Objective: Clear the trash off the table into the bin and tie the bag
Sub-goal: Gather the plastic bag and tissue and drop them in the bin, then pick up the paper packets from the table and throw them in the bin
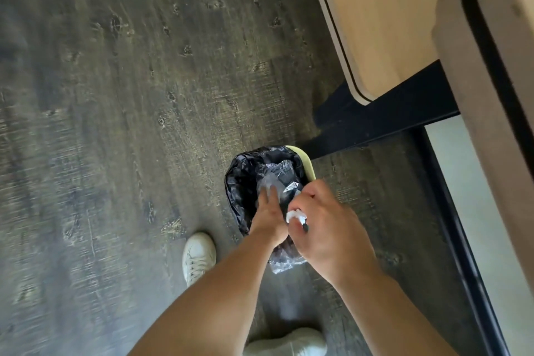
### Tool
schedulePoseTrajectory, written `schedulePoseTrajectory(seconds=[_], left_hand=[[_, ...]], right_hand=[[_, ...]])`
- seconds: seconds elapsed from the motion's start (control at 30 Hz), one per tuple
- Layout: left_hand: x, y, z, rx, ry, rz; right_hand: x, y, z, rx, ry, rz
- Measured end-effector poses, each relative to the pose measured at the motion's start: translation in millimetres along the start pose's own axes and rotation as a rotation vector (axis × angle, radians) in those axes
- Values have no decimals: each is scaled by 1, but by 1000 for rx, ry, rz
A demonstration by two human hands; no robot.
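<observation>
A small bin [305, 163] with a pale yellow rim stands on the floor, lined with a black bag [239, 179]. Clear crumpled plastic [274, 175] lies inside it. My left hand [268, 217] reaches down into the bin, fingers spread on the clear plastic. My right hand [326, 225] hovers over the bin's near right side, closed around white crumpled trash [294, 215] with a dark piece sticking out. The bin's near edge is hidden by my hands.
A light wooden table [384, 23] with black legs [384, 118] stands at upper right, just beyond the bin. A second wooden edge [491, 95] runs down the right. My white shoes [199, 254] stand on the dark wood floor [115, 95].
</observation>
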State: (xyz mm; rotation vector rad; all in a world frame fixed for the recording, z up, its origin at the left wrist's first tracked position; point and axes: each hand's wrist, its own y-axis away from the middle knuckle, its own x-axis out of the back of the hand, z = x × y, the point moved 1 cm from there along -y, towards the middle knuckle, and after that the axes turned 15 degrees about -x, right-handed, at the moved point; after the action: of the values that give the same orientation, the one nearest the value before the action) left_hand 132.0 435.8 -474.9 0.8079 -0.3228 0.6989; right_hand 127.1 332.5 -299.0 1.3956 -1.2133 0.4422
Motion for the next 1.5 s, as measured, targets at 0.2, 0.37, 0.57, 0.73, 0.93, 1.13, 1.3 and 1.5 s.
schedulePoseTrajectory(seconds=[0.2,0.37,0.57,0.73,0.93,1.13,1.3,1.5], left_hand=[[1,26,-19,-243,-200,167],[34,68,-13,13,347,581],[68,71,-13,102,581,664],[80,57,-19,66,618,673],[85,56,-19,41,625,687],[124,61,26,-36,617,716],[198,70,87,-152,617,804],[315,137,221,-481,555,781]], right_hand=[[-13,-11,-8,-10,8,-23],[-47,-40,-3,-58,65,-60],[-112,-92,2,-136,143,-136],[-168,-127,2,-157,221,-229],[-207,-142,18,-239,224,-489],[-112,-118,-21,-87,87,-161],[8,-80,-71,30,-56,120],[182,-1,-109,165,-333,597]])
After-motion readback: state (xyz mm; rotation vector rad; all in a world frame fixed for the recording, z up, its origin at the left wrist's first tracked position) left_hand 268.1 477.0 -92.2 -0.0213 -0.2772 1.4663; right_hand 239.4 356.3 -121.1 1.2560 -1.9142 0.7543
